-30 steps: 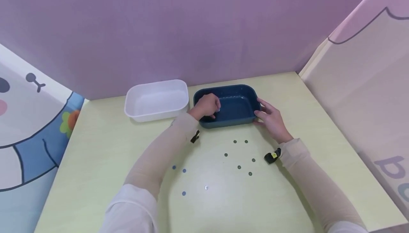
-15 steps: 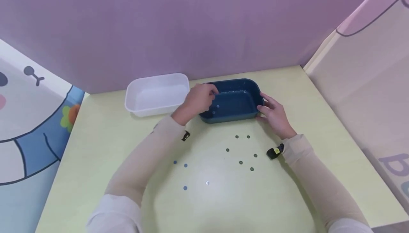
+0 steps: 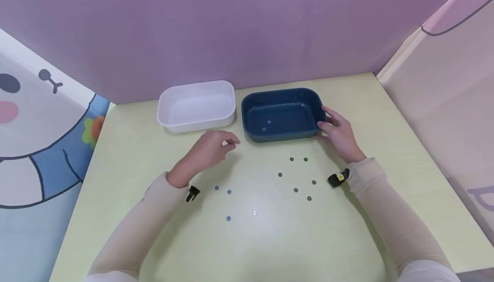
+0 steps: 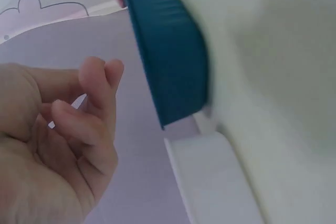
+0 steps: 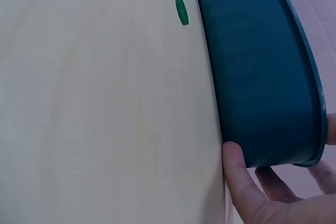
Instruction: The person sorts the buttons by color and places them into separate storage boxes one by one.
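My left hand (image 3: 210, 148) hovers over the table in front of the gap between the boxes, its fingers loosely curled. In the left wrist view no object shows between its thumb and fingertips. My right hand (image 3: 340, 138) holds the right end of a dark blue plastic box (image 3: 285, 136), thumb at the rim and fingers against the outer wall. Two small pale discs (image 3: 269, 122) lie inside that box, toward its left. Several small green discs (image 3: 296, 190) are scattered on the table before it; one green disc (image 5: 181, 11) shows near its wall in the right wrist view.
A white plastic box (image 3: 197, 125) stands left of the dark blue one. Blue discs (image 3: 229, 192) and a pale disc (image 3: 255, 213) lie on the light table (image 3: 293, 247), nearer the front. A purple backdrop (image 3: 239, 28) rises behind the boxes, with printed panels either side.
My left hand has come out of the dark blue box and moved left and toward me, exposing two discs inside. My right hand has stayed on the box's right end.
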`<action>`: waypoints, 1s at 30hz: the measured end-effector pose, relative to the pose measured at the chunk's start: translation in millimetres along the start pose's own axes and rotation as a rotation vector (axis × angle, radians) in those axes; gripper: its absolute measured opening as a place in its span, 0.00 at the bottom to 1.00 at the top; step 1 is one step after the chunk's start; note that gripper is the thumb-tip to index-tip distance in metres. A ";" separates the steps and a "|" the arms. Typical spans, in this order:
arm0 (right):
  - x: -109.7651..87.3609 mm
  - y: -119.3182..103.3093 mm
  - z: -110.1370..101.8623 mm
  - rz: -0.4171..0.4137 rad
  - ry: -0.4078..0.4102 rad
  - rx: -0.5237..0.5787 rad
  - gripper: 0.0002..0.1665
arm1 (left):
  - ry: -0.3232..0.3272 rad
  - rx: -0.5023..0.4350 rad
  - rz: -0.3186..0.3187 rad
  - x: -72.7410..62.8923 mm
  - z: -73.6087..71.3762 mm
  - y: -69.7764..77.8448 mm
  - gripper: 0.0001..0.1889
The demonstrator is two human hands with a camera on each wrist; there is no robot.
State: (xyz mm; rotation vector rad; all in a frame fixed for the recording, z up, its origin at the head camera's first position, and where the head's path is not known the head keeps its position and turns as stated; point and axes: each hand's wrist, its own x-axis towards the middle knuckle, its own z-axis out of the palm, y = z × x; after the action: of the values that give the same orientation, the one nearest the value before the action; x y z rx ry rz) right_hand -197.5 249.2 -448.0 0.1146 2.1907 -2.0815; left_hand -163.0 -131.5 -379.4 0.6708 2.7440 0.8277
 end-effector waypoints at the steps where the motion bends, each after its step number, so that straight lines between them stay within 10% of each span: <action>1: 0.2 -0.8 -0.3 0.001 0.000 0.001 0.36 | -0.008 0.027 -0.002 -4.0 1.7 -1.8 0.09; 14: 1.3 -1.7 1.7 0.005 0.033 0.022 0.35 | -0.181 0.176 0.018 -55.4 51.4 -26.1 0.04; 30: 0.8 -2.0 2.5 0.018 0.018 0.007 0.36 | -0.065 0.319 0.138 -74.2 69.5 -25.0 0.04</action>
State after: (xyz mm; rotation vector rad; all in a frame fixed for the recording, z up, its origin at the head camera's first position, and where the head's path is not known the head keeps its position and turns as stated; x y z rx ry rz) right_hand -198.5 246.6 -446.3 0.1538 2.1842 -2.0867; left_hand -85.4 -152.3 -446.6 0.9370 2.8207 0.3840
